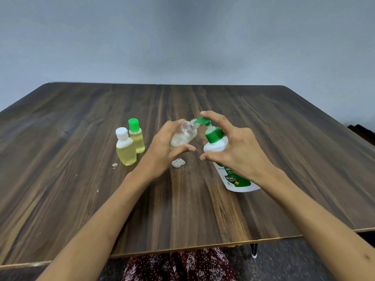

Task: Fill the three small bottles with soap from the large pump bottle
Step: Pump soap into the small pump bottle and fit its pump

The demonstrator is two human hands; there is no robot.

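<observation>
Above wooden table (pixel 81 138), left-hand fingers (pixel 183 149) wrap small bottle (pixel 183 135) at pump spout (pixel 200 121).

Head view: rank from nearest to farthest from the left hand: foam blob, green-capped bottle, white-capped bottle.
From the left hand:
1. Foam blob, on the table just below it.
2. Green-capped bottle, to its left.
3. White-capped bottle, farther left.

The single head-worn wide-angle camera looks forward and down from the person's seat across the wooden table (pixel 81 138) toward the plain wall (pixel 182 37) behind it, near enough that both forearms run in from the bottom corners and the table's far edge bows.
</observation>
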